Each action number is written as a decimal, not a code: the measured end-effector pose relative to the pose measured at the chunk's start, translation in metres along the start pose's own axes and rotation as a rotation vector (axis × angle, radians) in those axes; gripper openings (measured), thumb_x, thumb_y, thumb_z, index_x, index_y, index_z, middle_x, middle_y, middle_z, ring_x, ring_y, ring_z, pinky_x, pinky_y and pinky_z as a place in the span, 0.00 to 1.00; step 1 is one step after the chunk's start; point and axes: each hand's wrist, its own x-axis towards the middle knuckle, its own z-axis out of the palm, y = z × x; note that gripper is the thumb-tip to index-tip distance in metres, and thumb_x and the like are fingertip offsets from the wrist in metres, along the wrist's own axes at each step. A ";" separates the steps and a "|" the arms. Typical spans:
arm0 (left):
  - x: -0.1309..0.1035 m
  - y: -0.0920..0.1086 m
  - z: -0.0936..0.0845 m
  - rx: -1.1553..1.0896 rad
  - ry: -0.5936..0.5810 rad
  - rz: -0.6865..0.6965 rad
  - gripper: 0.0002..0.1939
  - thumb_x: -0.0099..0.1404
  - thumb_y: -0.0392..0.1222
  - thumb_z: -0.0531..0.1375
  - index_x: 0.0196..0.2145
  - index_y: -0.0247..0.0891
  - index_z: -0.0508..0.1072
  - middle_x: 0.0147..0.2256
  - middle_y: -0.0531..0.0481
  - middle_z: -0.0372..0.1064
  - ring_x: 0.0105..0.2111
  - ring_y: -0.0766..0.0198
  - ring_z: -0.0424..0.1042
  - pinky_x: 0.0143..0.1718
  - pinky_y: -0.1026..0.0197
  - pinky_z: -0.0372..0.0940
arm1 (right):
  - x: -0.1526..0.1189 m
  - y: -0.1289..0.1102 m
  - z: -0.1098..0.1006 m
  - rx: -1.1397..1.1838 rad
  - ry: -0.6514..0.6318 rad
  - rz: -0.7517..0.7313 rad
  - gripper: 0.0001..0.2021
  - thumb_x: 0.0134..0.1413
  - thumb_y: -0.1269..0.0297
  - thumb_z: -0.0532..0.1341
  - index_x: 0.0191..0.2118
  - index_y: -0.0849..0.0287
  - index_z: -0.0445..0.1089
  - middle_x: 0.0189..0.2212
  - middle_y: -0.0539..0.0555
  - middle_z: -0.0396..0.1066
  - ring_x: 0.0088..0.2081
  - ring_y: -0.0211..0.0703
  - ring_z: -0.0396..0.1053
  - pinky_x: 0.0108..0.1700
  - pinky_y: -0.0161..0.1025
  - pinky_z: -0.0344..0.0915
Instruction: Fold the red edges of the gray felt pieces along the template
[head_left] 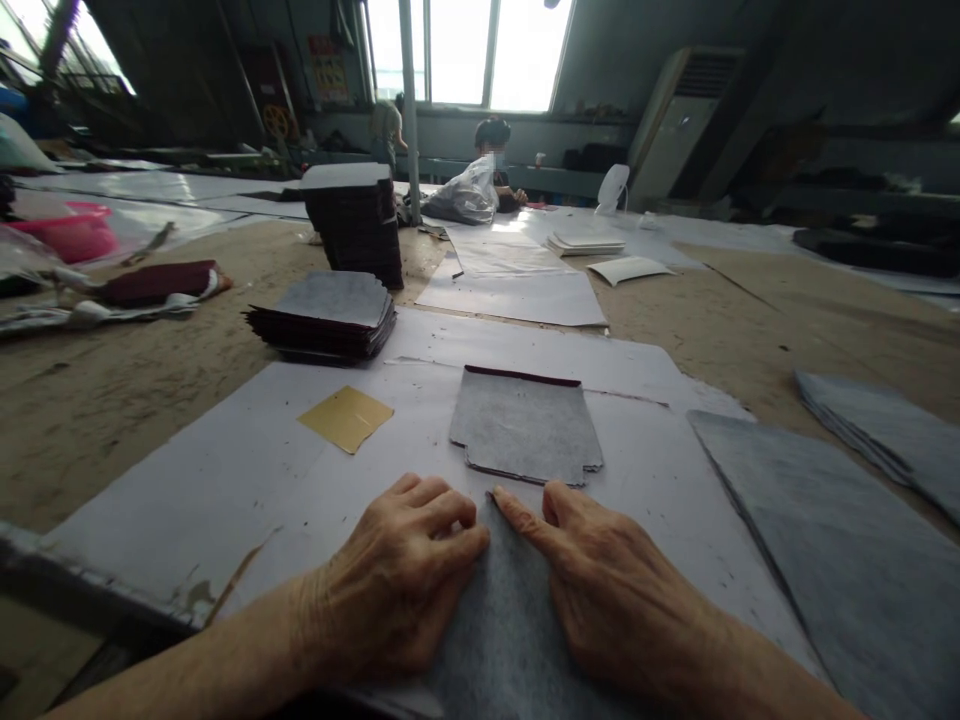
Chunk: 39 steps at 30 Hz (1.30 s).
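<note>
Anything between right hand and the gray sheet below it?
Nothing visible: the right hand appears to rest directly on the gray sheet, toward its right side; the left hand is at its left side.

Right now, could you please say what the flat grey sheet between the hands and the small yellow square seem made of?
The flat grey sheet: probably matte nonwoven fabric, judging by its mottled, fibrous-looking surface. The small yellow square: perhaps thin card or plastic, smooth and evenly coloured; I cannot tell which.
</note>
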 end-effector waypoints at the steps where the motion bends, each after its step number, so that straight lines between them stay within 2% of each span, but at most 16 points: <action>1: -0.001 0.002 0.001 0.009 -0.011 -0.005 0.13 0.57 0.30 0.51 0.37 0.36 0.70 0.32 0.46 0.65 0.31 0.61 0.61 0.33 0.56 0.58 | 0.000 0.000 0.000 -0.017 -0.004 0.002 0.35 0.41 0.80 0.50 0.60 0.60 0.51 0.36 0.59 0.60 0.33 0.43 0.61 0.37 0.41 0.63; 8: -0.003 -0.003 0.004 0.044 -0.014 0.020 0.12 0.56 0.30 0.51 0.37 0.35 0.70 0.32 0.45 0.65 0.31 0.60 0.60 0.32 0.57 0.57 | 0.010 -0.007 -0.004 -0.113 -0.047 0.027 0.40 0.34 0.78 0.53 0.60 0.52 0.52 0.33 0.57 0.61 0.28 0.42 0.62 0.30 0.37 0.61; 10: -0.004 -0.002 0.003 0.050 -0.004 0.017 0.12 0.56 0.31 0.51 0.37 0.35 0.70 0.33 0.45 0.65 0.32 0.60 0.60 0.32 0.56 0.57 | 0.012 -0.006 -0.009 -0.067 -0.057 0.037 0.40 0.36 0.78 0.53 0.59 0.47 0.52 0.32 0.55 0.61 0.25 0.39 0.61 0.28 0.36 0.60; 12: -0.003 0.000 0.003 0.055 0.010 0.011 0.12 0.56 0.30 0.52 0.37 0.36 0.70 0.34 0.46 0.65 0.32 0.61 0.61 0.33 0.56 0.57 | 0.010 0.001 -0.014 0.076 -0.017 0.048 0.39 0.38 0.81 0.50 0.59 0.45 0.52 0.32 0.53 0.62 0.26 0.37 0.62 0.30 0.35 0.61; 14: -0.003 0.001 0.002 0.055 0.018 0.010 0.12 0.56 0.30 0.52 0.36 0.36 0.70 0.34 0.46 0.65 0.31 0.61 0.61 0.32 0.57 0.57 | 0.003 0.010 -0.016 0.250 0.100 0.091 0.34 0.42 0.82 0.48 0.56 0.49 0.57 0.32 0.52 0.63 0.29 0.36 0.64 0.35 0.34 0.62; 16: -0.002 0.002 0.002 0.052 0.024 0.015 0.11 0.56 0.29 0.52 0.36 0.36 0.70 0.33 0.47 0.65 0.31 0.62 0.61 0.32 0.57 0.58 | -0.007 0.018 -0.016 0.313 0.218 0.185 0.22 0.49 0.79 0.48 0.47 0.55 0.66 0.32 0.52 0.65 0.33 0.37 0.65 0.38 0.36 0.62; 18: -0.001 0.002 0.003 0.046 0.024 0.019 0.11 0.57 0.29 0.52 0.36 0.36 0.70 0.33 0.47 0.65 0.31 0.62 0.61 0.32 0.57 0.58 | -0.018 0.022 -0.013 0.240 0.249 0.286 0.10 0.54 0.72 0.51 0.36 0.60 0.69 0.33 0.54 0.65 0.34 0.41 0.64 0.38 0.39 0.61; 20: -0.003 0.001 0.004 0.032 0.035 0.024 0.12 0.58 0.30 0.52 0.38 0.36 0.70 0.34 0.46 0.65 0.32 0.62 0.62 0.34 0.56 0.60 | -0.026 0.020 -0.011 0.159 0.216 0.351 0.04 0.52 0.70 0.56 0.32 0.61 0.67 0.33 0.55 0.65 0.34 0.43 0.64 0.38 0.40 0.60; 24: -0.007 -0.004 0.004 0.014 0.123 0.052 0.16 0.60 0.31 0.52 0.47 0.36 0.65 0.43 0.42 0.62 0.41 0.58 0.63 0.41 0.53 0.61 | -0.029 0.008 -0.010 0.204 0.187 0.376 0.04 0.49 0.76 0.57 0.30 0.61 0.65 0.31 0.52 0.66 0.32 0.39 0.63 0.35 0.36 0.58; 27: -0.006 -0.009 0.006 0.065 0.156 0.063 0.21 0.64 0.35 0.52 0.55 0.37 0.58 0.50 0.41 0.59 0.48 0.56 0.60 0.46 0.53 0.60 | -0.026 -0.004 -0.009 0.199 0.271 0.246 0.05 0.47 0.78 0.57 0.26 0.61 0.64 0.30 0.52 0.65 0.32 0.39 0.62 0.33 0.34 0.57; 28: -0.005 -0.010 0.007 0.068 0.155 0.069 0.20 0.64 0.36 0.51 0.54 0.38 0.58 0.48 0.42 0.61 0.46 0.57 0.62 0.44 0.54 0.60 | -0.026 -0.007 -0.009 0.175 0.316 0.180 0.05 0.46 0.78 0.57 0.26 0.61 0.64 0.30 0.52 0.65 0.32 0.39 0.62 0.33 0.34 0.56; 30: -0.004 -0.010 0.010 0.030 0.146 0.071 0.13 0.65 0.35 0.50 0.47 0.40 0.64 0.38 0.46 0.67 0.37 0.61 0.66 0.37 0.59 0.62 | -0.028 -0.010 -0.008 0.136 0.390 0.072 0.05 0.46 0.78 0.57 0.26 0.62 0.64 0.29 0.53 0.66 0.33 0.40 0.62 0.33 0.35 0.56; 32: -0.004 -0.009 0.012 -0.006 0.129 0.062 0.09 0.65 0.34 0.49 0.38 0.39 0.67 0.27 0.51 0.66 0.27 0.64 0.65 0.29 0.61 0.60 | -0.034 -0.008 -0.009 0.176 0.396 0.054 0.05 0.48 0.77 0.56 0.27 0.61 0.65 0.29 0.52 0.67 0.32 0.39 0.63 0.33 0.35 0.56; 34: -0.005 -0.008 0.011 0.000 0.142 0.062 0.08 0.65 0.34 0.49 0.33 0.38 0.66 0.22 0.52 0.63 0.23 0.65 0.64 0.26 0.62 0.59 | -0.041 -0.002 -0.013 0.283 0.361 0.125 0.06 0.50 0.75 0.55 0.29 0.60 0.67 0.28 0.50 0.68 0.30 0.37 0.64 0.33 0.33 0.57; 39: -0.008 -0.009 -0.005 -0.010 0.211 0.104 0.06 0.64 0.33 0.50 0.37 0.40 0.65 0.24 0.52 0.65 0.24 0.66 0.66 0.27 0.65 0.62 | -0.051 0.015 -0.023 0.651 0.274 0.384 0.07 0.50 0.69 0.55 0.24 0.60 0.68 0.21 0.48 0.66 0.26 0.33 0.63 0.29 0.30 0.56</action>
